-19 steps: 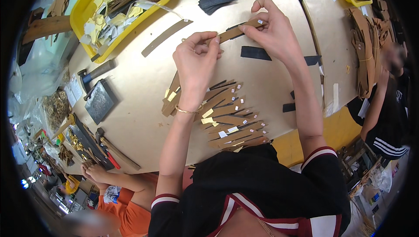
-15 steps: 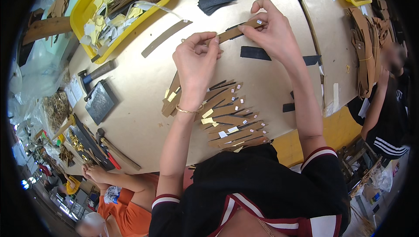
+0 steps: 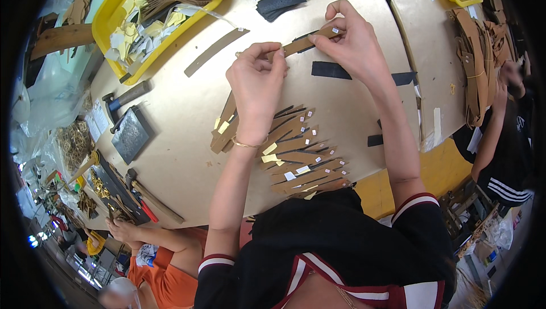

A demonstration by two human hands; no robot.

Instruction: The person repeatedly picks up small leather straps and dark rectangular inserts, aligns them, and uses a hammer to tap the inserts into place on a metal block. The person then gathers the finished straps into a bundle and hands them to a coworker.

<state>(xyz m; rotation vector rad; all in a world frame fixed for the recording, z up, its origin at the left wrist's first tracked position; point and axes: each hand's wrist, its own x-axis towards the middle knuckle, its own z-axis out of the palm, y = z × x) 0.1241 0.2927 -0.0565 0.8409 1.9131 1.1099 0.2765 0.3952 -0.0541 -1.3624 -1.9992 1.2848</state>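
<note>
A brown leather strip (image 3: 297, 45) with a black strip along its back edge stretches between my hands. My left hand (image 3: 256, 78) pinches its left end between thumb and fingers. Near the other end, by a small white sticker, my right hand (image 3: 354, 41) grips it with thumb below and fingers on top. A black strip (image 3: 331, 69) lies on the table under my right wrist. Beyond my left hand rests a single brown strip (image 3: 216, 52). Closer to my body, a fanned row of brown leather strips (image 3: 307, 152) carries white stickers, black pieces and yellow slips.
A yellow tray (image 3: 126, 74) of paper slips and bundled leather stands far left. On the left lie a hammer (image 3: 128, 97), a dark metal block (image 3: 132, 129) and another hammer (image 3: 156, 198). Black pieces (image 3: 281, 5) sit at the back. Co-workers (image 3: 165, 269) are at left and right.
My hands and the strip between them have barely moved. At the edges, the co-workers' hands have shifted slightly.
</note>
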